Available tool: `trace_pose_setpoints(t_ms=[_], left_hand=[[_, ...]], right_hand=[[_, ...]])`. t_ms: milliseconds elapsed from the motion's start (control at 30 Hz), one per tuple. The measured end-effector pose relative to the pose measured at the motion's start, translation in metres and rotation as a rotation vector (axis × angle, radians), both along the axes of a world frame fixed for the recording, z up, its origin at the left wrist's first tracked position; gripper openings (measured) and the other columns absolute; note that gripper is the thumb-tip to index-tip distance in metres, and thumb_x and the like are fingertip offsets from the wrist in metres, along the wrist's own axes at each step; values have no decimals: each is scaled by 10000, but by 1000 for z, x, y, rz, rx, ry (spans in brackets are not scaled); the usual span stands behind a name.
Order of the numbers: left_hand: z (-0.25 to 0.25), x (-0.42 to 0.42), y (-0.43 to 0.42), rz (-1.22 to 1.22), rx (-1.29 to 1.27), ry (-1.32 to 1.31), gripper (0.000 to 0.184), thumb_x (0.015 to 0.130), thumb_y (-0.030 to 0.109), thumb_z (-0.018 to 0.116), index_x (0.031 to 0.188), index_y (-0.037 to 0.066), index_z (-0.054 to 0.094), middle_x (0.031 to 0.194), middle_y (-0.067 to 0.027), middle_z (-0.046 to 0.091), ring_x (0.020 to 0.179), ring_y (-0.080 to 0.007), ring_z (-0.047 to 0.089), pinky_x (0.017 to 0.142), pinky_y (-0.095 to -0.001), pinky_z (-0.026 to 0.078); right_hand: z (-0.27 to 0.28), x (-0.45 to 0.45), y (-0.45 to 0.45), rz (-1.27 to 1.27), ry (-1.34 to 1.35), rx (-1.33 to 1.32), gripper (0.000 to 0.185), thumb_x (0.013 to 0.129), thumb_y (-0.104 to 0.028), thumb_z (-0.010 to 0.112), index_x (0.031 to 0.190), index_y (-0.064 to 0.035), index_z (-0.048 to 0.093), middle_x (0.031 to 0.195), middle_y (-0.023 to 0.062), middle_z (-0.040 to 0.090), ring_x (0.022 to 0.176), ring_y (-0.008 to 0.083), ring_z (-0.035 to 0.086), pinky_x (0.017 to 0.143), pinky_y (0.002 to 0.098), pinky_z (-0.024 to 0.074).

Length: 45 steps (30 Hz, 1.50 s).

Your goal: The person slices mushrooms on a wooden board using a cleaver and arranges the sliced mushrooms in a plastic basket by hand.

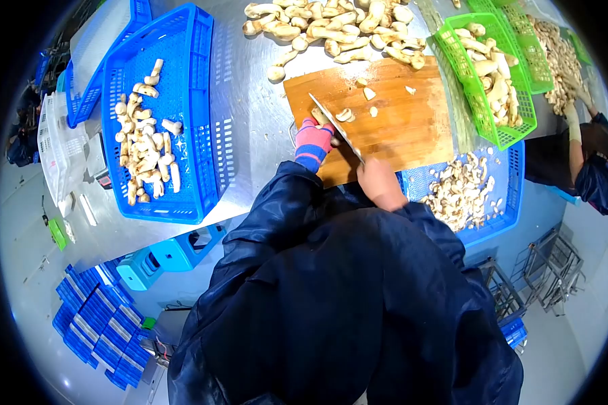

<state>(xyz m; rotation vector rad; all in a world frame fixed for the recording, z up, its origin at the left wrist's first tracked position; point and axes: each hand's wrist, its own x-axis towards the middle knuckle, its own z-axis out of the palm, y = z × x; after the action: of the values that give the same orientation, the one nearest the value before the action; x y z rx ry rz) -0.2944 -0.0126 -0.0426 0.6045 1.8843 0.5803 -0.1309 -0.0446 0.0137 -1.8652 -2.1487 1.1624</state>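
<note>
My left hand (314, 140), in a pink and blue striped glove, is closed around a mushroom (319, 116) at the left side of the wooden cutting board (412, 128). A bare right hand, mine (380, 183), grips a knife (338, 127) whose blade slants up and left across the board, close beside the gloved fingers. Most of the knife's handle is hidden in my palm. Several cut mushroom pieces (369, 94) lie on the board to the right of the blade. Beyond the board's far edge is a pile of whole mushrooms (344, 34).
To the left stands a blue basket (203, 135) with whole mushrooms. A green basket (527, 125) of mushrooms is at the right. Below the board's right corner sits a blue tray (515, 196) of cut pieces. Another person's arm (575, 145) reaches toward a mushroom heap (554, 64) at far right.
</note>
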Motion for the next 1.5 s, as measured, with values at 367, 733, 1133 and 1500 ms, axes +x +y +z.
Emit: trace_pose_setpoints(t_ms=[367,733,1133,1500], left_hand=[[-9,-15,-3,55,77,-217,358,785,209,646,1051,10,513,807,-76,600,603,-131,562,472,-245,452],[146,-314,-64,-42,-36,1156,691,660,317,710,1236,33,456,1128,-230,539,1031,-371,532,867,-417,436],[-5,-102,107,-428,265,697,641,728,381,656,1229,31,466,1165,-222,517,1105,-351,480,929,-379,395],[9,-23,1,-524,320,415,520,715,239,679,1176,58,520,1051,-211,568,988,-337,542,863,-378,429]], right_hand=[[-13,31,43,-176,3,31,243,793,-181,518,827,40,614,723,274,578,713,428,576,664,468,468],[-7,24,39,-174,2,47,227,800,-166,510,815,39,606,718,274,579,711,431,574,663,481,461],[-5,22,37,-164,21,104,221,789,-162,517,813,39,604,711,272,573,699,426,571,641,472,456],[47,31,26,-66,2,-60,249,794,-184,504,786,45,602,732,282,569,724,439,561,684,475,452]])
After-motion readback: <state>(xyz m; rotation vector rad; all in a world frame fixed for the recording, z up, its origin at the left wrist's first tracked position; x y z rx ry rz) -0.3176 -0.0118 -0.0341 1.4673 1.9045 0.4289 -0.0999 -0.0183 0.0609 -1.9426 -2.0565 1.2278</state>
